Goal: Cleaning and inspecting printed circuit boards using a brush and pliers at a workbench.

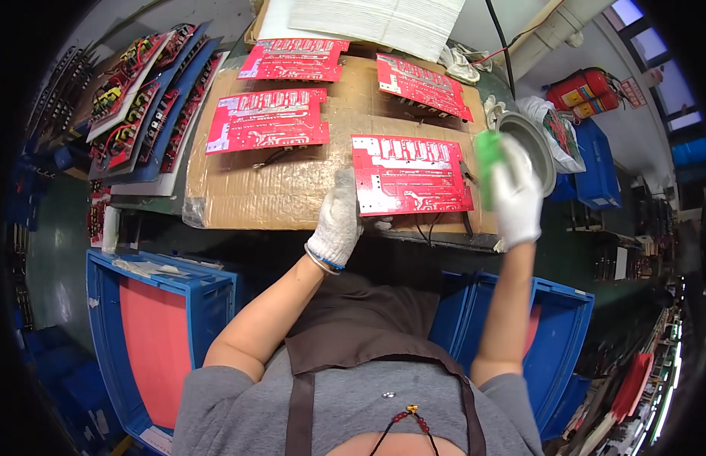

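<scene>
Head view, left hand (336,216) pinching red board (414,176) by its left edge, near front rim of cardboard (254,199), bare at front left, right hand (517,196) gripping blurred green item (487,161) beside grey bowl (549,161).

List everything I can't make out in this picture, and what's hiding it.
1. Head view: the exact kind of green object in the right gloved hand; motion blur smears both.
2. Head view: the underside of the red circuit board at the left gloved hand; the board itself hides most of it.
3. Head view: part of the inside of the grey basin; the right gloved hand covers it.
</scene>
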The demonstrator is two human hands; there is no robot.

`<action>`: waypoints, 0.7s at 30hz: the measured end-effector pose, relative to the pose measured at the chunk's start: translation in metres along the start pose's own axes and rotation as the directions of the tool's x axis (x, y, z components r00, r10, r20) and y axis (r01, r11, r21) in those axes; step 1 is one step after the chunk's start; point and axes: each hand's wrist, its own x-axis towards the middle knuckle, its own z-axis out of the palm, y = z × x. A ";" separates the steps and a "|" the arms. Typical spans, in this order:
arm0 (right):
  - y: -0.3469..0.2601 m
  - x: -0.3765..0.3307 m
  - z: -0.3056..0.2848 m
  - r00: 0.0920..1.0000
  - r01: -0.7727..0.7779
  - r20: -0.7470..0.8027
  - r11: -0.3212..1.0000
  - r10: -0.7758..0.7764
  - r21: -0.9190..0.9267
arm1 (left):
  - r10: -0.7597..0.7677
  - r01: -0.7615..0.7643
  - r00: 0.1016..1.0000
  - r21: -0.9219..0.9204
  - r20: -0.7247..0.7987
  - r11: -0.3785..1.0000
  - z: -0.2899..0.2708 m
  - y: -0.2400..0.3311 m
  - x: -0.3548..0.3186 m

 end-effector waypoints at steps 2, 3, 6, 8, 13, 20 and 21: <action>-0.057 -0.044 0.044 0.934 -0.146 0.319 0.987 0.160 -0.068 | 0.020 -0.018 0.999 -0.055 0.033 0.998 0.003 -0.005 0.005; -0.068 -0.069 0.076 0.975 0.167 0.162 0.983 -0.152 -0.082 | 0.026 -0.026 1.000 -0.054 -0.004 0.998 0.006 -0.010 0.009; -0.068 -0.034 0.095 0.985 0.106 0.158 0.972 -0.074 -0.207 | -0.059 0.065 0.996 -0.094 0.071 0.993 0.006 -0.011 0.011; -0.029 -0.023 0.080 0.994 0.022 0.114 0.969 0.006 -0.246 | -0.135 0.140 0.989 -0.106 0.054 0.984 0.019 0.009 0.002; -0.079 -0.056 0.088 0.966 0.205 0.193 0.967 -0.174 -0.153 | -0.016 0.021 0.998 -0.078 0.068 0.997 -0.004 -0.021 0.015; -0.044 -0.027 0.074 0.932 0.251 0.261 0.967 -0.253 0.039 | -0.135 0.138 0.984 -0.016 0.114 0.990 0.002 -0.002 0.013; -0.053 -0.021 0.083 0.910 0.263 0.337 0.965 -0.240 -0.023 | -0.132 0.133 0.991 -0.023 0.027 0.991 0.003 -0.008 0.012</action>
